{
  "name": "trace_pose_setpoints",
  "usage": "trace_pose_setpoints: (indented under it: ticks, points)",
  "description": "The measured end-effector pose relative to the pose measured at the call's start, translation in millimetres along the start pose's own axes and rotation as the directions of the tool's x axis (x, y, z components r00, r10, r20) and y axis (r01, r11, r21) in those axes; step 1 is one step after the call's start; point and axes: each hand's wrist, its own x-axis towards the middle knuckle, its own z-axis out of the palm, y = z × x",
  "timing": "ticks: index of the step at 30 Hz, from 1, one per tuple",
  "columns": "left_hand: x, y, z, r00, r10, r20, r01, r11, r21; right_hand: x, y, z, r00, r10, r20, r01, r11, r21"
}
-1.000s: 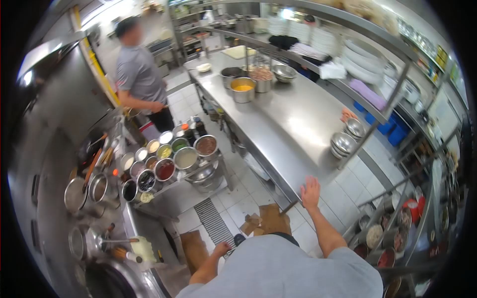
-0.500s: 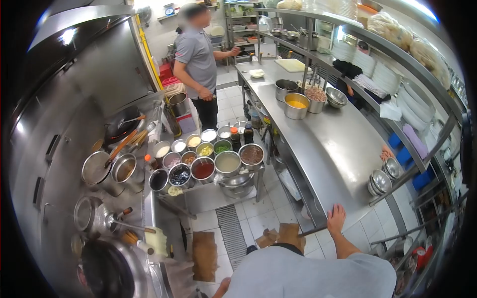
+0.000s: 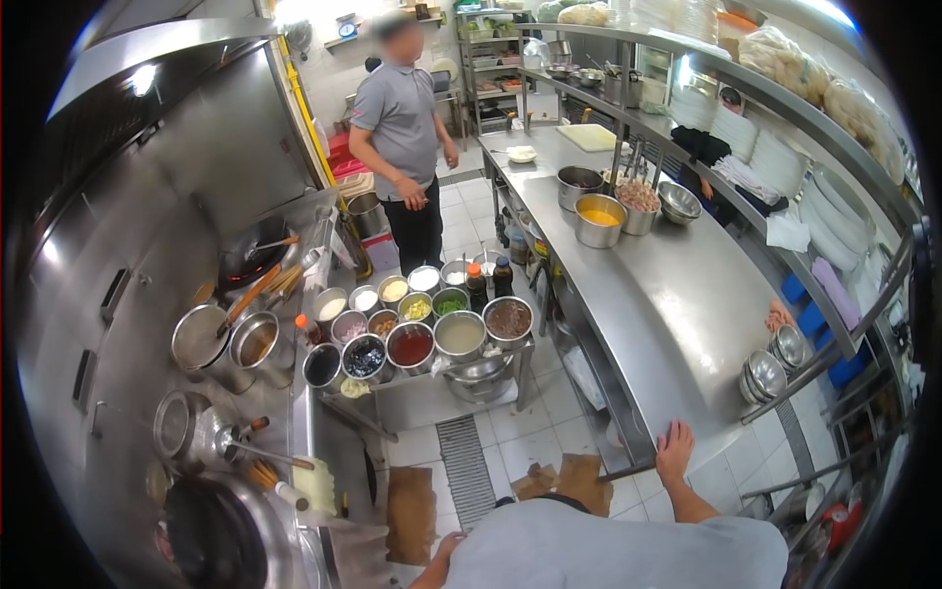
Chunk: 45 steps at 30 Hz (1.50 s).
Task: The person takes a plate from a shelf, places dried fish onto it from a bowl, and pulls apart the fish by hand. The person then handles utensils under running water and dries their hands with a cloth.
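My right hand point(image 3: 674, 450) lies on the near corner of the long steel table point(image 3: 677, 334), fingers stretched out and holding nothing. My left hand point(image 3: 451, 546) is low beside my waist, touching or close to my grey shirt point(image 3: 608, 545); its fingers are mostly hidden. Small steel bowls point(image 3: 762, 374) are stacked at the table's right edge, nearest to my right hand. Further up the table stand a pot of yellow liquid point(image 3: 600, 215), a pot of chopped pieces point(image 3: 638, 199) and a dark pot point(image 3: 579, 185).
A stand holds several steel pots of sauces and ingredients, among them red sauce point(image 3: 409, 346). Left is a stove with a big wok point(image 3: 216, 530) and ladles. A co-worker point(image 3: 400, 128) stands beyond the stand. Cardboard point(image 3: 410, 510) lies on the tiles. A steel shelf point(image 3: 785, 83) overhangs the table.
My left hand has come up a little beside my waist and shows more. My right hand stays on the table corner. The co-worker has lowered the raised arm. The view has shifted slightly.
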Motion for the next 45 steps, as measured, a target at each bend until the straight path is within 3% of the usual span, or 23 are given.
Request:
trace_pose_setpoints:
  ticks: [2, 4, 10, 13, 20, 24, 26, 45]
  points:
    - [15.8, 2.9, -2.4, 0.999, 0.033, 0.006, -0.033, 0.999, -0.008, 0.6, 1.1, 0.5, 1.000, 0.006, 0.003, -0.006, 1.000, 0.012]
    - [32.2, 13.9, -1.0, 0.993, 0.113, 0.020, -0.115, 0.981, 0.153, 0.5, -2.9, -4.2, 1.000, 0.002, 0.000, -0.002, 1.000, 0.017]
    - [54.9, 16.8, 5.8, 0.992, 0.084, 0.098, -0.109, 0.951, 0.291, 0.3, -0.7, -0.2, 1.000, -0.011, -0.015, 0.011, 1.000, 0.012]
    - [49.0, 9.7, 7.1, 0.996, 0.089, 0.030, -0.094, 0.962, 0.255, 0.7, -0.8, -0.3, 1.000, -0.010, -0.006, 0.011, 1.000, 0.011]
    - [34.0, -4.3, -6.2, 0.998, -0.020, 0.052, 0.012, 0.989, 0.148, -1.1, -2.0, -3.8, 1.000, -0.020, -0.017, 0.020, 1.000, -0.004]
    - [49.9, 23.4, -13.9, 0.998, -0.022, 0.053, 0.015, 0.991, 0.130, 1.6, 4.8, 3.4, 0.995, -0.047, -0.083, 0.047, 0.999, -0.009]
    - [57.2, 36.9, -15.4, 0.998, -0.029, 0.061, 0.022, 0.993, 0.116, -1.4, 5.3, 2.8, 0.999, -0.007, -0.036, 0.007, 1.000, 0.006]
    - [102.0, 68.8, -10.9, 0.969, -0.001, 0.246, -0.055, 0.974, 0.220, 9.2, 1.7, -7.0, 0.995, 0.009, -0.103, -0.008, 1.000, 0.004]
